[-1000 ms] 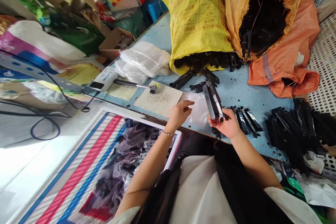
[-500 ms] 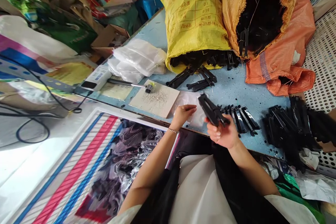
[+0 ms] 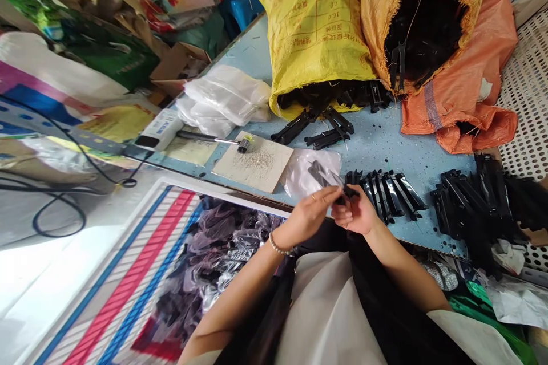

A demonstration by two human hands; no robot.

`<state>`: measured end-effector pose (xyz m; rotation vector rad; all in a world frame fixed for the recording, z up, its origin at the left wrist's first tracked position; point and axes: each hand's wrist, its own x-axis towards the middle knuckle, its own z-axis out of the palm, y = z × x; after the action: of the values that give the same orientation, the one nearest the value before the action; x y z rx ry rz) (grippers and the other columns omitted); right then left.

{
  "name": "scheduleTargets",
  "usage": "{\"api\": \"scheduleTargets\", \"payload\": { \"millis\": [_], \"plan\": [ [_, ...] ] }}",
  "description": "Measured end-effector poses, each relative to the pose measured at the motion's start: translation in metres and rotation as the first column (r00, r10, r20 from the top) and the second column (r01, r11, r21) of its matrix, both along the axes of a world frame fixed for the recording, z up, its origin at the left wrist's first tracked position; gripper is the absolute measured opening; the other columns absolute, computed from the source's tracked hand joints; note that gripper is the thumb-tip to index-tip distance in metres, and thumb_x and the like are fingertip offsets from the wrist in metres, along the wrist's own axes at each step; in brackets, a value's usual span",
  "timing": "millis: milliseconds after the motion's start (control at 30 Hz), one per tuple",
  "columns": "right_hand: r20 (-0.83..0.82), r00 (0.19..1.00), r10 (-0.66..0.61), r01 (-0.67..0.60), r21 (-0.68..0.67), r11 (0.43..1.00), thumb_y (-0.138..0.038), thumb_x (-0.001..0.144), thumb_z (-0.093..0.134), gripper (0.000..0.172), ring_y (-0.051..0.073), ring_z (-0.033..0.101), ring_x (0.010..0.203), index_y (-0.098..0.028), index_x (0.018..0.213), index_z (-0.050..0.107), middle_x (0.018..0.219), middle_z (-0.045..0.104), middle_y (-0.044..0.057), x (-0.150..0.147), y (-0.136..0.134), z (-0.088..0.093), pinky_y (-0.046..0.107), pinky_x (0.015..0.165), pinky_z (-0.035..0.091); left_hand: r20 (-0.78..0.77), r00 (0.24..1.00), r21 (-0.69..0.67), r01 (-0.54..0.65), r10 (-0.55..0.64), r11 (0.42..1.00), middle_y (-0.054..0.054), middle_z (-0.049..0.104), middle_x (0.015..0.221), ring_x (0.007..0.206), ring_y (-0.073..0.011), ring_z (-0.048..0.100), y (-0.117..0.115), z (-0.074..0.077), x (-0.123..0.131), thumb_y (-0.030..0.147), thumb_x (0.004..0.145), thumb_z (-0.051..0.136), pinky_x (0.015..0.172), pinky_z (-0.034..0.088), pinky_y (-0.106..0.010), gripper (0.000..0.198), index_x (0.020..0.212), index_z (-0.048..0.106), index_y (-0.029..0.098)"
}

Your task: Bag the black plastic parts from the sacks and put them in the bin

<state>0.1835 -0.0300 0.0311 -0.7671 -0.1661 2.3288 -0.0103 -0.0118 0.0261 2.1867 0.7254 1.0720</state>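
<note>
My right hand [image 3: 360,212] grips a black plastic part [image 3: 351,191] by its near end, in front of my body. The far end of the part looks grey and hazy, as if behind the film of a clear plastic bag [image 3: 322,173]. My left hand [image 3: 314,211] has come against the part from the left, its fingers closed at the bag's near edge; the fingertips partly hide the contact. Beneath lie flat clear bags [image 3: 295,174] on the blue table [image 3: 372,148]. A row of similar black parts [image 3: 389,197] lies just right of my right hand.
A yellow woven sack [image 3: 317,28] and an orange one [image 3: 377,17] spill black parts at the back. A hammer-like tool [image 3: 214,138] rests on a cardboard sheet [image 3: 265,174]. Black parts are heaped right [image 3: 466,199]. A striped bin [image 3: 128,279] with bagged items stands lower left.
My left hand has moved right and toward me, meeting my right hand. The black part has come down and its far end now looks covered by clear film.
</note>
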Motion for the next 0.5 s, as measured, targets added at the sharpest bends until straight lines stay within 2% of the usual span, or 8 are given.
{"api": "scheduleTargets", "payload": {
  "millis": [33, 100, 233, 267, 333, 433, 467, 500],
  "plan": [
    [0.095, 0.995, -0.02, 0.015, 0.051, 0.999, -0.054, 0.082, 0.06, 0.036, 0.008, 0.035, 0.044, -0.019, 0.076, 0.058, 0.056, 0.049, -0.004, 0.001, 0.0, 0.001, 0.02, 0.041, 0.028, 0.022, 0.999, 0.001, 0.028, -0.028, 1.0, -0.013, 0.06, 0.141, 0.13, -0.019, 0.059, -0.007, 0.002, 0.001, 0.01, 0.099, 0.041, 0.108, 0.053, -0.036, 0.054, 0.15, 0.044, 0.026],
    [0.243, 0.966, -0.086, 0.046, 0.165, 0.985, -0.049, 0.082, 0.064, 0.031, 0.009, 0.038, 0.045, -0.019, 0.078, 0.061, 0.057, 0.053, -0.004, 0.002, -0.001, 0.006, 0.021, 0.042, 0.028, 0.043, 0.999, 0.002, -0.012, 0.012, 1.0, -0.012, 0.059, 0.141, 0.13, -0.0191, 0.059, -0.016, 0.003, -0.001, 0.009, 0.099, 0.041, 0.108, 0.053, -0.036, 0.057, 0.152, 0.041, 0.028],
    [0.19, 0.972, -0.139, 0.087, 0.259, 0.962, -0.062, 0.085, 0.051, 0.046, 0.008, 0.029, 0.043, -0.017, 0.086, 0.064, 0.055, 0.047, -0.005, 0.003, -0.006, 0.014, 0.023, 0.042, 0.027, 0.043, 0.985, 0.056, -0.172, 0.17, 0.984, -0.011, 0.06, 0.138, 0.127, -0.019, 0.06, -0.026, -0.002, -0.008, 0.005, 0.097, 0.041, 0.106, 0.054, -0.035, 0.062, 0.154, 0.037, 0.032],
    [0.213, 0.965, -0.154, 0.091, 0.281, 0.955, -0.065, 0.085, 0.049, 0.049, 0.009, 0.03, 0.043, -0.018, 0.084, 0.064, 0.055, 0.047, -0.005, 0.0, -0.008, 0.014, 0.023, 0.042, 0.028, 0.046, 0.986, 0.07, -0.166, 0.163, 0.984, -0.011, 0.061, 0.138, 0.126, -0.0187, 0.061, -0.029, -0.002, -0.007, 0.004, 0.097, 0.041, 0.105, 0.055, -0.034, 0.065, 0.155, 0.035, 0.033],
    [0.406, 0.888, -0.217, 0.049, 0.387, 0.921, -0.062, 0.086, 0.054, 0.044, 0.01, 0.04, 0.049, -0.019, 0.082, 0.063, 0.062, 0.053, -0.002, -0.007, -0.014, 0.013, 0.024, 0.047, 0.035, 0.032, 0.995, 0.081, -0.1, 0.098, 0.992, -0.011, 0.06, 0.138, 0.126, -0.0187, 0.061, -0.034, 0.0, -0.001, 0.003, 0.095, 0.041, 0.104, 0.055, -0.033, 0.069, 0.156, 0.031, 0.033],
    [0.695, 0.642, -0.323, -0.219, 0.57, 0.792, -0.048, 0.088, 0.063, 0.029, 0.017, 0.058, 0.076, -0.022, 0.101, 0.067, 0.09, 0.066, 0.003, -0.018, -0.028, 0.017, 0.029, 0.065, 0.048, -0.066, 0.998, 0.063, -0.017, 0.021, 0.998, -0.015, 0.056, 0.141, 0.128, -0.0247, 0.059, -0.04, 0.011, 0.005, 0.011, 0.092, 0.05, 0.104, 0.055, -0.038, 0.07, 0.158, 0.029, 0.026],
    [0.727, 0.596, -0.341, -0.323, 0.605, 0.728, -0.045, 0.087, 0.066, 0.033, 0.019, 0.06, 0.085, -0.024, 0.112, 0.066, 0.1, 0.067, 0.005, -0.019, -0.033, 0.021, 0.031, 0.072, 0.05, -0.097, 0.995, 0.061, -0.02, 0.025, 0.998, -0.015, 0.058, 0.138, 0.125, -0.0257, 0.061, -0.042, 0.018, 0.003, 0.015, 0.092, 0.053, 0.102, 0.056, -0.039, 0.068, 0.156, 0.033, 0.025],
    [0.738, 0.589, -0.331, -0.42, 0.629, 0.655, -0.043, 0.085, 0.069, 0.042, 0.02, 0.061, 0.089, -0.024, 0.122, 0.063, 0.108, 0.066, 0.006, -0.019, -0.038, 0.026, 0.032, 0.076, 0.051, -0.119, 0.992, 0.053, -0.04, 0.046, 0.998, -0.014, 0.062, 0.134, 0.12, -0.0255, 0.064, -0.045, 0.025, -0.003, 0.017, 0.092, 0.056, 0.1, 0.057, -0.039, 0.064, 0.153, 0.04, 0.027]
  ]
}}
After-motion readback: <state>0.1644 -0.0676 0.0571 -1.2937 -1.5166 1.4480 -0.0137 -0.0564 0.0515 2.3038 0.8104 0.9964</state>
